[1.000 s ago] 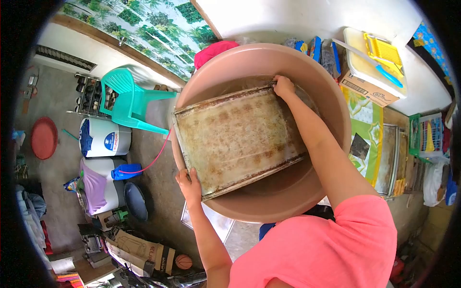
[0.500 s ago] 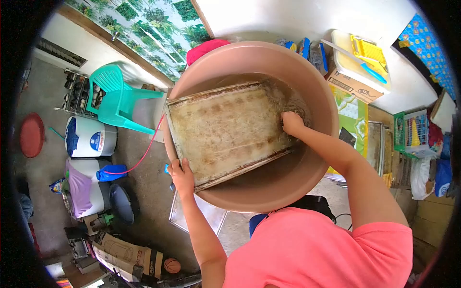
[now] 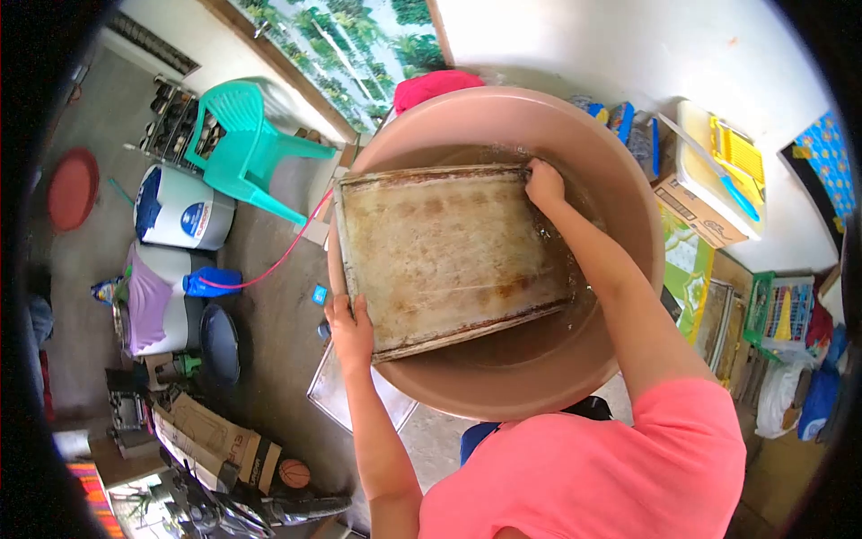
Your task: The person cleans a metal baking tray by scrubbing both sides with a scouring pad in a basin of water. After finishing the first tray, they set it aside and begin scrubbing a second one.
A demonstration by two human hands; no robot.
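A worn rectangular tray [image 3: 449, 256] with a stained pale face and brown edges lies tilted in a large brown basin [image 3: 628, 225]. Murky water [image 3: 512, 346] shows beneath it, and the tray's right end dips toward the water. My left hand [image 3: 352, 334] grips the tray's lower left corner over the basin's rim, thumb on the face. At the upper right corner is my right hand [image 3: 545, 187], its fingers closed; what lies inside them is hidden.
A green plastic chair [image 3: 247, 148] stands upper left, with a pink hose [image 3: 292, 247] running beside it. White drums [image 3: 193, 211] are at the left. A cardboard box [image 3: 696, 211] bearing a knife [image 3: 709, 162] sits upper right. Below left of the basin lies a flat panel [image 3: 364, 391].
My right hand has moved up along the tray's right end to its upper corner. The camera view has shifted and turned slightly. My left hand keeps its hold on the lower left corner.
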